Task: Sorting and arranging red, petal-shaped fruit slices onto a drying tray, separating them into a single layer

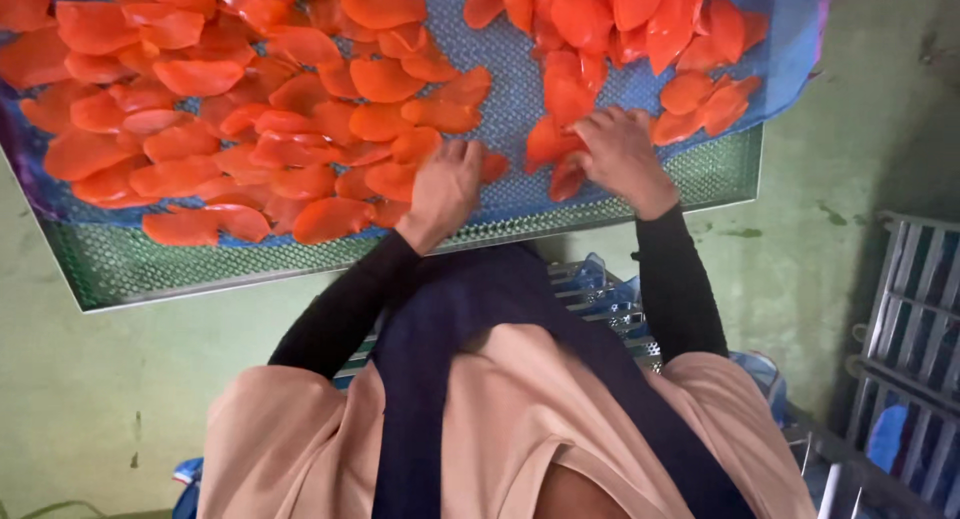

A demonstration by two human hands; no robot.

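Orange, glossy, flat oval fruit slices (330, 219) lie spread over a blue plastic mesh sheet (515, 99) that covers a perforated grey metal tray (715, 174), and the few that matter sit at the tray's near edge, right under the two hands. The left hand (445, 189) rests palm down with its fingers curled on the slices beside the dense, overlapping field, which spreads away from it towards the person's left; its grip is narrow, fingertips pressing on a slice rather than lifting it, as far as can be seen. The right hand (618, 154) lies just across a bare strip of mesh, fingers bent and closed down on a small cluster of slices (560, 149) whose long axes run roughly away from the body. That cluster touches the right hand and lies well within its reach, so this hand is the nearer one to it. Both arms wear black sleeves (680, 289). Below the tray are a green floor (120, 359) and a grey wire rack (920, 309).
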